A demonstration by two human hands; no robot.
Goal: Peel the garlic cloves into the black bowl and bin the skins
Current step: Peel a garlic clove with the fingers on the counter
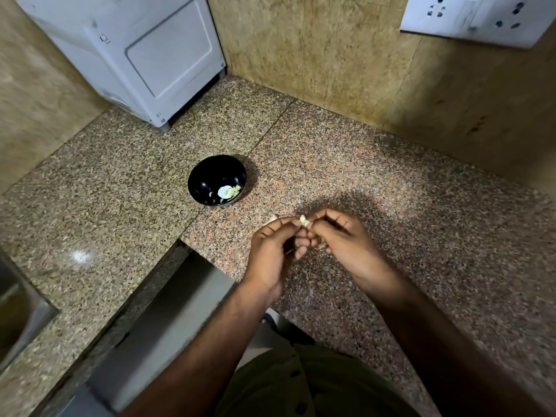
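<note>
Scanning left to right across one head view, blurred at the edges.
Far left: grey metal sink edge (18,314), cut off by the frame.
Back left: white box-shaped appliance (129,55) standing on the speckled brown granite tabletop (120,182), against the tan wall.
Centre: small round black bowl (217,180) on the tabletop, well apart from the appliance and near the hands. Inside it lie pale peeled garlic pieces (228,192), low on the side nearest the person; their count is unclear.
Left hand (270,251): raised above the tabletop, fingers curled inward, grip closed to a pinch on the small pale garlic clove (304,221) at its fingertips.
Garlic clove: held between both hands, right of the bowl and nearer the person, above the tabletop. Whether skin remains on it is too small to tell.
Right hand (346,239): facing the left, fingertips meeting it, grip likewise pinched on the same clove.
Top right: white wall socket plate (478,18).
</note>
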